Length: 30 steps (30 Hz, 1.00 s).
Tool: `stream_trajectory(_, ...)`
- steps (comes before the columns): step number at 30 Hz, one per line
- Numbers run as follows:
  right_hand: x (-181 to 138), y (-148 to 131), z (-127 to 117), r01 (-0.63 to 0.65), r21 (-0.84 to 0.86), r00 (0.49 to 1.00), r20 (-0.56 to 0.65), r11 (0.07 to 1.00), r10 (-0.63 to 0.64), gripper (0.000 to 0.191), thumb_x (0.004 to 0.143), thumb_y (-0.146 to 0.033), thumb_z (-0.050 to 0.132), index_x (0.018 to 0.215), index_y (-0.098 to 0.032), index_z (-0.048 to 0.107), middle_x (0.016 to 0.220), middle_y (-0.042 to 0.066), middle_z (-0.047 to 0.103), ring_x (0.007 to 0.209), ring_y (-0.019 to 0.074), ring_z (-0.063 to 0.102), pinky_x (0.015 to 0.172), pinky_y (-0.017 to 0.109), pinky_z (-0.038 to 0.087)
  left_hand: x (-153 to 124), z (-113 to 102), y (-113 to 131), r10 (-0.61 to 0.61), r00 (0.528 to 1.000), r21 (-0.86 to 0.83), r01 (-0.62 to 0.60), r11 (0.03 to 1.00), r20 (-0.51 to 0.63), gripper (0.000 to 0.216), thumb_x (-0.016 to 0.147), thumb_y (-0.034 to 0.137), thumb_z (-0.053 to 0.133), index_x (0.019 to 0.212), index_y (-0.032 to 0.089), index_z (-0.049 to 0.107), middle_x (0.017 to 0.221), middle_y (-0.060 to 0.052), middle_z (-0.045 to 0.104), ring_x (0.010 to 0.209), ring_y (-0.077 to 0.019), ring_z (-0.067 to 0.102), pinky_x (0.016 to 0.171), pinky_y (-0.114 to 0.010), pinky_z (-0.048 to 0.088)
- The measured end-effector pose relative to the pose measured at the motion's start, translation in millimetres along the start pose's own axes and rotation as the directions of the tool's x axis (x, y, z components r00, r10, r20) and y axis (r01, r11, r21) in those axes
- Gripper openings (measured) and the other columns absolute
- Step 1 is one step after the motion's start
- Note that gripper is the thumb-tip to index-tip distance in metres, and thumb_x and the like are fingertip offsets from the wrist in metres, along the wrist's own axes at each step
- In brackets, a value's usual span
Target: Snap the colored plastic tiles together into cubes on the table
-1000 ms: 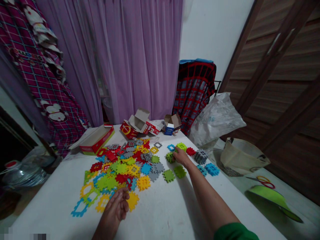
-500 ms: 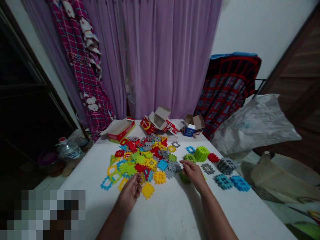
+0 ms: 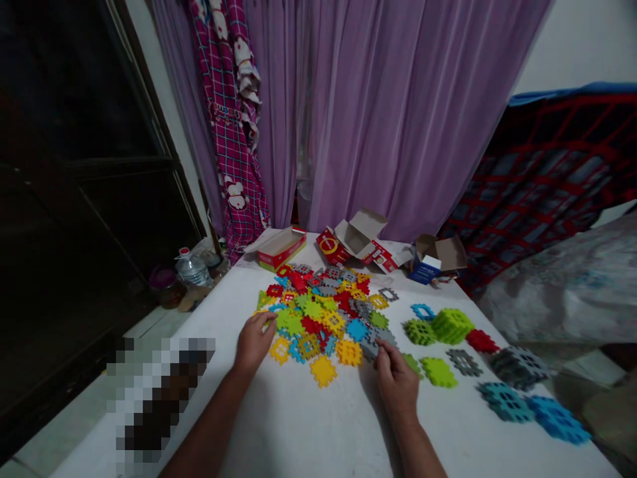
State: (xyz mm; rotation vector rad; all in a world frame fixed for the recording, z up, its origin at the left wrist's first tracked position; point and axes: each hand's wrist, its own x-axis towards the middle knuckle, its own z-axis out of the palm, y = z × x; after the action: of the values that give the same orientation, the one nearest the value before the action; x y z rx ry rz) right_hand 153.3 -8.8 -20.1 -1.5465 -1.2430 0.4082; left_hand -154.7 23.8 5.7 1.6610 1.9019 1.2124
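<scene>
Head view, inspector to recorder: left hand, position and state?

Recorder: Left hand (image 3: 255,342) at the left edge of the tile pile (image 3: 323,309) on the white table (image 3: 308,431). Fingers bent, tips down on a green tile there. Cannot tell whether pinched or merely touched.

Inspector: Right hand?

Recorder: Right hand (image 3: 397,382) palm down at the near right edge of the same pile. Fingers loosely curled, tips on a grey tile (image 3: 371,346). Nothing seen lifted; cannot tell the hold. Flat green tile (image 3: 438,372) just beside the knuckles, with another sliver of green partly under the hand.

Inspector: Change over the last second?

Recorder: Considerable. Right hand previously stretched far out to the green pieces on the right, since drawn back to the pile's near edge. Left hand previously by the yellow tile (image 3: 323,370) at the near side, since shifted up along the left edge. Camera swung left as well.

Inspector: Bearing on the work in hand?

Recorder: Judged only: both hands back on the loose tiles, neither on the assembled blocks.

Inspector: Assembled blocks?

Recorder: Clear of both hands, strung out to the right: green cube (image 3: 451,325), smaller green block (image 3: 419,330), red piece (image 3: 482,341), grey cube (image 3: 520,367), two blue blocks (image 3: 505,400). Open cartons (image 3: 355,242) at the far edge, before the purple curtain (image 3: 388,113).
</scene>
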Motion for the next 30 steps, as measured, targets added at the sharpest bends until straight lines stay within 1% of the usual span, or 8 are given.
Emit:
stream_trajectory(2,-1,2,0,0.042,-0.023,0.999,-0.004,0.999,-0.042,0.048,0.081,-0.053,0.046,0.094,-0.016,0.074,0.059,0.003,0.065,0.051,0.0161,0.059,0.055,0.025,0.048,8,-5,-3,0.072,0.997,0.200,-0.076,0.977,0.027,0.023,0.081,0.025,0.055,0.097,0.023,0.071,0.106,-0.006,0.072,0.105,-0.0241,0.062,0.098,-0.037,0.044)
stream_trajectory(4,-1,4,0,0.067,-0.048,0.998,-0.013,0.997,-0.067,0.047,0.082,-0.052,0.046,0.094,-0.017,0.074,0.060,0.004,0.067,0.051,0.0158,0.059,0.055,0.025,0.048,16,-6,-1,0.101,0.992,0.313,-0.120,0.942,0.078,0.027,0.083,0.024,0.055,0.104,0.022,0.071,0.112,-0.007,0.071,0.109,-0.0250,0.060,0.101,-0.037,0.041)
stream_trajectory(8,1,6,1,0.090,-0.072,0.996,-0.023,0.993,-0.092,0.045,0.082,-0.050,0.045,0.092,-0.017,0.074,0.063,0.006,0.069,0.053,0.0163,0.061,0.058,0.026,0.050,37,3,12,0.111,0.978,0.409,-0.175,0.896,0.176,0.032,0.087,0.028,0.054,0.114,0.020,0.068,0.118,-0.008,0.069,0.112,-0.0240,0.059,0.101,-0.035,0.040)
stream_trajectory(11,1,7,0,0.101,-0.079,0.995,-0.008,0.992,-0.102,0.046,0.082,-0.050,0.045,0.092,-0.017,0.075,0.065,0.007,0.070,0.055,0.0169,0.063,0.060,0.025,0.050,54,10,19,0.060,0.976,0.469,-0.154,0.870,0.210,0.033,0.089,0.031,0.051,0.117,0.022,0.067,0.122,-0.006,0.068,0.114,-0.0232,0.058,0.100,-0.034,0.040)
stream_trajectory(18,4,10,-1,0.087,-0.081,0.996,-0.004,0.993,-0.087,0.045,0.082,-0.049,0.046,0.093,-0.016,0.075,0.065,0.006,0.070,0.053,0.0175,0.063,0.059,0.026,0.051,66,11,16,-0.028,0.977,0.538,-0.092,0.838,0.211,0.026,0.088,0.034,0.053,0.100,0.025,0.075,0.111,-0.005,0.071,0.108,-0.0246,0.060,0.096,-0.035,0.040)
stream_trajectory(23,6,11,2,0.131,-0.098,0.991,-0.014,0.987,-0.133,0.043,0.083,-0.045,0.045,0.092,-0.016,0.075,0.066,0.006,0.071,0.054,0.0167,0.064,0.059,0.025,0.051,65,26,27,-0.055,0.967,0.561,-0.098,0.822,0.250,0.030,0.083,0.039,0.061,0.105,0.025,0.074,0.117,-0.008,0.069,0.116,-0.0277,0.055,0.101,-0.039,0.037)
stream_trajectory(26,6,13,2,0.170,-0.091,0.985,-0.025,0.981,-0.173,0.041,0.084,-0.045,0.046,0.091,-0.017,0.075,0.064,0.005,0.071,0.052,0.0159,0.063,0.055,0.024,0.050,72,37,33,-0.092,0.964,0.567,-0.068,0.821,0.249,0.031,0.078,0.035,0.065,0.105,0.021,0.074,0.116,-0.012,0.068,0.116,-0.0296,0.056,0.102,-0.041,0.036)
stream_trajectory(30,7,14,0,0.223,-0.063,0.971,-0.073,0.973,-0.228,0.039,0.084,-0.044,0.049,0.089,-0.016,0.074,0.060,0.004,0.070,0.048,0.0155,0.062,0.050,0.023,0.049,84,41,38,-0.153,0.964,0.537,0.014,0.843,0.216,0.018,0.074,0.027,0.066,0.088,0.021,0.075,0.107,-0.011,0.071,0.111,-0.0291,0.059,0.097,-0.040,0.039)
